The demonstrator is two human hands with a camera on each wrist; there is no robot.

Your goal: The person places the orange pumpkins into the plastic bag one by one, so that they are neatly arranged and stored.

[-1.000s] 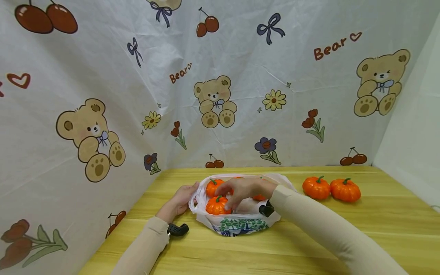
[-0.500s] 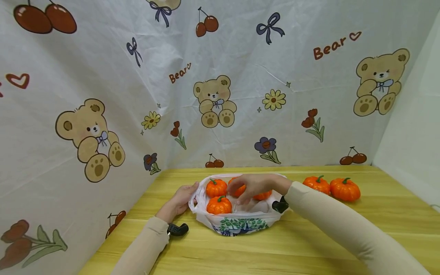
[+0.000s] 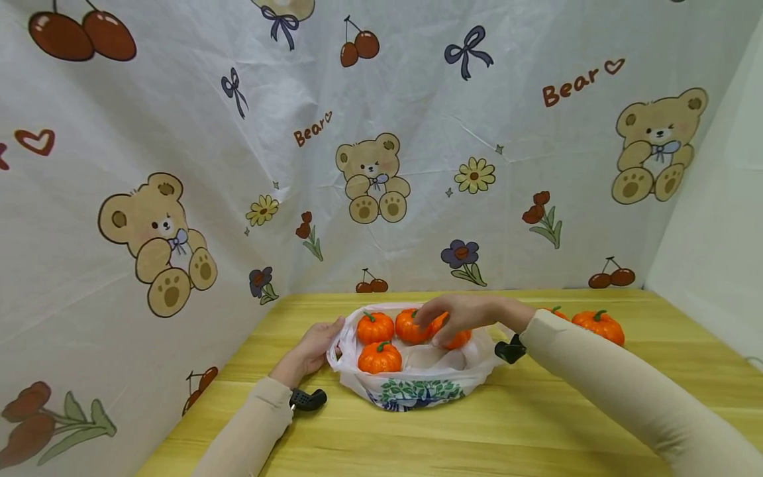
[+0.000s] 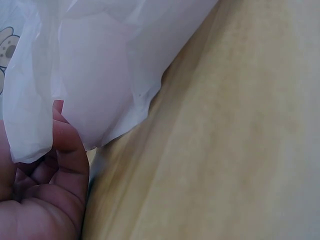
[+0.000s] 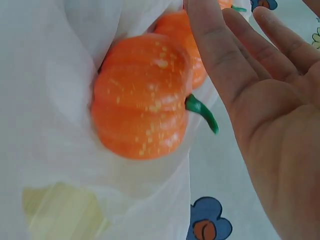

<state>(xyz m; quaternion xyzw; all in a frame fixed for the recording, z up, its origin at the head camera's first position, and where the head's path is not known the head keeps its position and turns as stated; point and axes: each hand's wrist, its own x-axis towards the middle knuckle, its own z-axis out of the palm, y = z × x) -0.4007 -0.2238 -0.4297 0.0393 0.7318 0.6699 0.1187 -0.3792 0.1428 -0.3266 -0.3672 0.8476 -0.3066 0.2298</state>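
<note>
A white plastic bag [image 3: 357, 383] with a printed green tree lies spread with its mouth upward on the table. Several small orange toy pumpkins with green stems sit inside, among them a front-left pumpkin [image 3: 380, 358] and a back-left pumpkin [image 3: 375, 327]. My left hand [image 3: 316, 341] pinches the bag's left edge; in the left wrist view the white plastic [image 4: 30, 115] passes between its curled fingers and thumb. Over the right part of the bag hovers my right hand [image 3: 465, 314], its fingers extended and nothing held. A pumpkin [image 5: 142, 97] lies beside that hand in the right wrist view.
Two more pumpkins stand on the wooden table [image 3: 369, 440] to the right of the bag; one is the far-right pumpkin [image 3: 599, 327], the other is partly behind the right sleeve [image 3: 608, 377]. A bear-printed curtain [image 3: 417, 252] hangs behind the table.
My right hand has moved right across the bag, away from the front-left pumpkin, uncovering the pumpkins on the left. My left hand stays at the bag's edge.
</note>
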